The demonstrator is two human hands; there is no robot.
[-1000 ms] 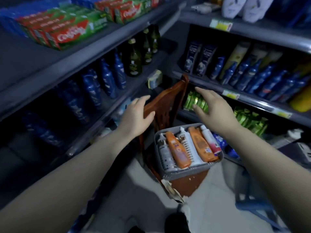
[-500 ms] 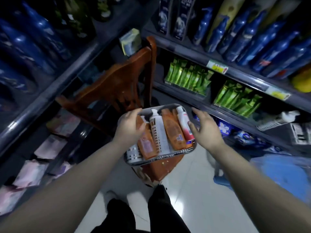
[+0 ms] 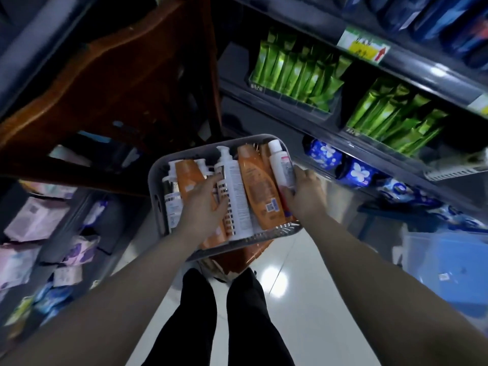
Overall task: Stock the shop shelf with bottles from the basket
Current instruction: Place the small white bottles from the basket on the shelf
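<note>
Two bare forearms (image 3: 137,283) and slim black trousers (image 3: 196,313), both legs in view.

Grey slotted plastic basket (image 3: 155,180) packed with bottles lying flat.
Orange plastic bottles (image 3: 260,186) alternate with white pump bottles (image 3: 235,191), caps toward the far rim; a white round-capped bottle (image 3: 281,165) lies against the right wall. The dark metal shop shelf (image 3: 422,67) runs along the right.

Nothing legible: shelf tag (image 3: 363,44) (red arrow only) and bottle labels (image 3: 260,186) are blurred.
</note>
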